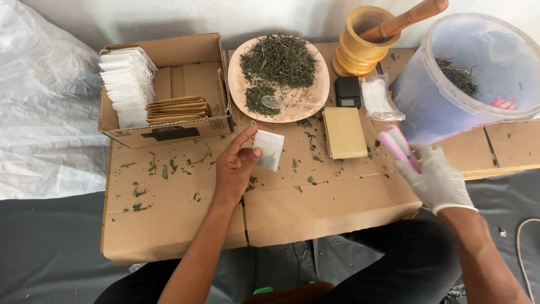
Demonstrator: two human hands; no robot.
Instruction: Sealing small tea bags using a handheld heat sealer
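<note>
Near the centre of the cardboard work surface [315, 202], a small white tea bag [269, 149], pinched at its left edge between thumb and forefinger of the bare left hand [235, 169], other fingers loosely curled beneath. At three o'clock from the bag, a flat tan envelope [344, 132] lying on the cardboard; beyond that, the gloved right hand [436, 179], fingers wrapped around a pink tool [398, 146], blurred, kind not clear. At twelve o'clock, a pink plate [320, 93] heaped with dried green herbs [278, 61], a clear spoon [273, 102] resting at its near edge. At ten o'clock, an open cardboard box [169, 53] holding a row of white tea bags [128, 84] and a stack of brown envelopes [179, 110]. At one o'clock, a small black scale [347, 91], a clear packet [378, 98], then a wooden mortar [360, 48] with pestle [406, 18]. At two o'clock, a large translucent bucket [478, 107] tipped on its side, herbs [458, 76] inside.

Risks, as a judgement: a light pinch on one edge only, so the bag could slip or tip and shed its contents among the scattered leaf bits [169, 166]; the tilted bucket, close beside the gloved hand, could roll or spill if knocked; loose crumbs could cling to the bag
</note>
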